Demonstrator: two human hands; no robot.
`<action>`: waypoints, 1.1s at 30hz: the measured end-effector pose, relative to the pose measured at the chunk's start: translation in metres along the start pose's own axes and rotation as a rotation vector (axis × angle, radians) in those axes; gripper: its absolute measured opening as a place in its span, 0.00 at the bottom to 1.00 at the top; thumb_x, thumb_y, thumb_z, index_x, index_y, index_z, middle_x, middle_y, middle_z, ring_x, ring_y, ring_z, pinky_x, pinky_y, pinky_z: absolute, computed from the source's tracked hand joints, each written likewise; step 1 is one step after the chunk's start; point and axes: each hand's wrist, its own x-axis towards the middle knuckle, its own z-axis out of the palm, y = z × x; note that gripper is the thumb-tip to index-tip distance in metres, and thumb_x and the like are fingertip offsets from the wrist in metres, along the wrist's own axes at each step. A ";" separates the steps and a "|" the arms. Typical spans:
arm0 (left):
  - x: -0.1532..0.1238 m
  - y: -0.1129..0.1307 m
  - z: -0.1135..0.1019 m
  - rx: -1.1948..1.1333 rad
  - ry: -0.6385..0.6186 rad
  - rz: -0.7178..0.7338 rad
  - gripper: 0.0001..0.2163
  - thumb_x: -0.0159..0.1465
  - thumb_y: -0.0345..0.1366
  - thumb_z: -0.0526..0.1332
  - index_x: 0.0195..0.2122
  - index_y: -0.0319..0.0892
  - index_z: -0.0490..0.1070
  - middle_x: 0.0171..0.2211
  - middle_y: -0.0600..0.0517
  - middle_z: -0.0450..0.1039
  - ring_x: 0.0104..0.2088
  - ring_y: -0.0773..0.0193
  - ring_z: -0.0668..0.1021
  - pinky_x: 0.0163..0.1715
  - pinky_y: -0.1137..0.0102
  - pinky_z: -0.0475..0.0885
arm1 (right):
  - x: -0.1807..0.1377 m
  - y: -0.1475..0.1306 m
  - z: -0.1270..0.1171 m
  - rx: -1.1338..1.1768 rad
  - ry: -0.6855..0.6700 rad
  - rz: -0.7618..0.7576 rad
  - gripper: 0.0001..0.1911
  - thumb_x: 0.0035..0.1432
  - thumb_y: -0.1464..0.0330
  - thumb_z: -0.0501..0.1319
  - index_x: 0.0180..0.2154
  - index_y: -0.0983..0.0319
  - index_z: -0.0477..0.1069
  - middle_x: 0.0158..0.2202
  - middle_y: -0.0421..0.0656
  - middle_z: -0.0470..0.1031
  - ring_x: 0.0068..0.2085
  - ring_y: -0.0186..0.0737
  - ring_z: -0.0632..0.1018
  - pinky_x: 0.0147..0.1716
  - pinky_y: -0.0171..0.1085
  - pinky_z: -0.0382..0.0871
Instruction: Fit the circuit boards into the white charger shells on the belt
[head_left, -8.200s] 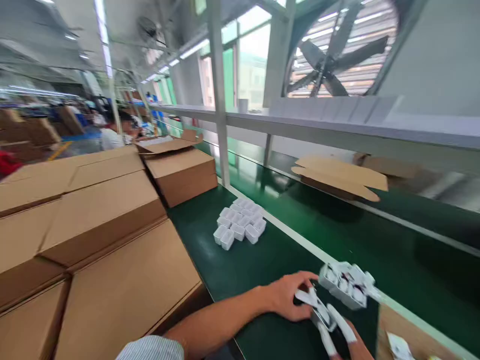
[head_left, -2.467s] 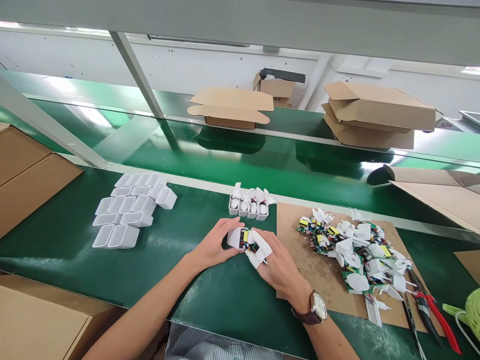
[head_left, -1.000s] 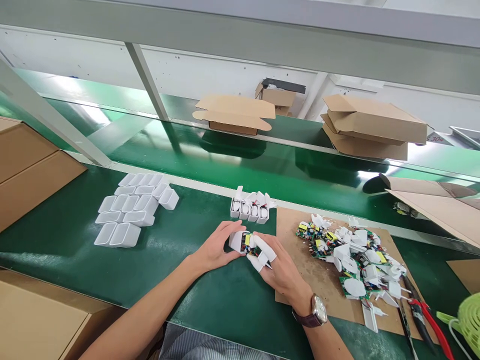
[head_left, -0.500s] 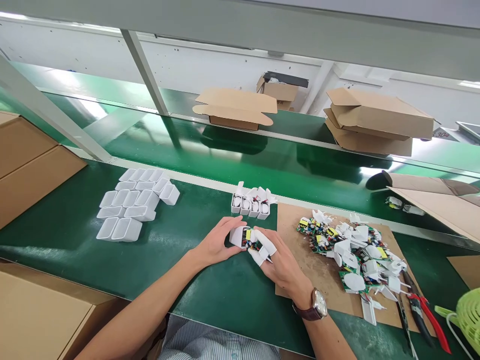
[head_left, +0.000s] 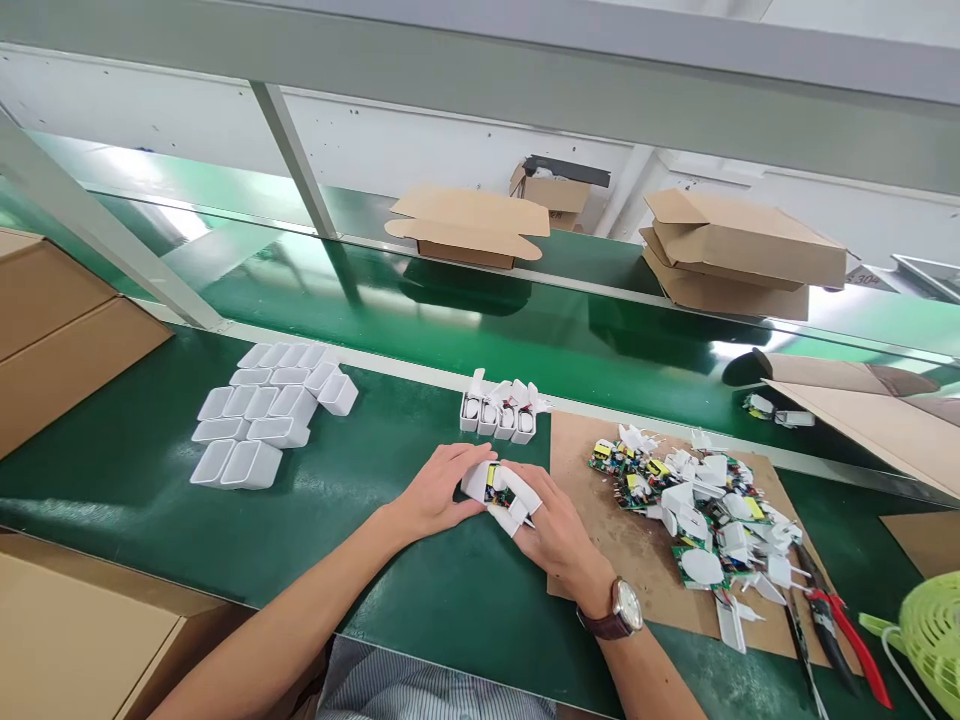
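In the head view, the left hand grips a small white case, thumb and fingers on opposite sides. The right hand, with white covers over some fingertips, pinches a circuit board at the case's mouth; how far in it sits cannot be told. Both are held over the near middle of the green table. To work this fit well, it would seem best to keep board and case in one line, press gently and evenly, and keep any loose wires off the rim. Just beyond is a row of filled cases, close enough to knock, so elbows and wrists should stay low. A heap of boards lies to the right, on brown cardboard.
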 end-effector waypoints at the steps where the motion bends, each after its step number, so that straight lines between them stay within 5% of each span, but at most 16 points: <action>1: 0.000 0.000 0.000 -0.013 -0.035 -0.013 0.31 0.66 0.39 0.67 0.68 0.49 0.58 0.63 0.43 0.71 0.64 0.47 0.72 0.63 0.48 0.68 | 0.000 0.001 -0.001 0.005 0.019 -0.008 0.35 0.67 0.67 0.63 0.70 0.56 0.52 0.55 0.53 0.75 0.55 0.54 0.78 0.51 0.53 0.79; 5: -0.003 -0.001 0.001 -0.198 -0.142 -0.067 0.32 0.71 0.38 0.61 0.73 0.50 0.48 0.69 0.42 0.63 0.66 0.50 0.71 0.64 0.52 0.70 | 0.000 0.003 -0.006 0.082 0.048 0.030 0.35 0.63 0.58 0.67 0.66 0.55 0.58 0.54 0.51 0.75 0.55 0.55 0.77 0.57 0.58 0.75; 9: -0.007 -0.007 0.004 -0.315 -0.050 -0.106 0.28 0.73 0.35 0.55 0.72 0.47 0.50 0.65 0.41 0.69 0.63 0.53 0.74 0.63 0.53 0.71 | 0.001 0.007 -0.001 0.139 0.074 0.118 0.19 0.69 0.67 0.59 0.60 0.54 0.67 0.51 0.49 0.74 0.51 0.47 0.79 0.54 0.51 0.77; 13: -0.006 -0.005 0.005 -0.426 0.022 -0.157 0.29 0.72 0.37 0.57 0.72 0.47 0.50 0.62 0.41 0.73 0.59 0.54 0.78 0.61 0.53 0.73 | 0.002 0.012 0.016 0.126 0.016 0.078 0.22 0.68 0.72 0.58 0.61 0.55 0.68 0.60 0.52 0.70 0.60 0.49 0.75 0.59 0.49 0.75; 16: -0.005 0.001 0.001 -0.491 0.043 -0.203 0.31 0.72 0.39 0.59 0.73 0.48 0.47 0.63 0.40 0.72 0.60 0.53 0.78 0.59 0.53 0.75 | 0.002 0.016 0.025 0.127 -0.015 0.085 0.23 0.69 0.71 0.58 0.64 0.54 0.66 0.58 0.49 0.75 0.57 0.46 0.79 0.56 0.45 0.77; 25: -0.007 0.002 -0.004 -0.380 0.161 -0.063 0.44 0.65 0.43 0.69 0.74 0.49 0.42 0.63 0.38 0.70 0.59 0.50 0.77 0.58 0.53 0.74 | -0.006 0.017 0.026 0.103 -0.032 0.105 0.28 0.67 0.75 0.56 0.65 0.53 0.64 0.60 0.48 0.74 0.57 0.47 0.79 0.57 0.46 0.77; 33: -0.006 -0.005 -0.001 -0.205 0.277 -0.005 0.27 0.71 0.34 0.58 0.70 0.47 0.54 0.48 0.45 0.76 0.43 0.60 0.82 0.45 0.63 0.81 | -0.001 0.010 0.034 0.110 -0.075 0.162 0.22 0.69 0.71 0.57 0.62 0.53 0.67 0.58 0.48 0.76 0.56 0.46 0.80 0.56 0.45 0.78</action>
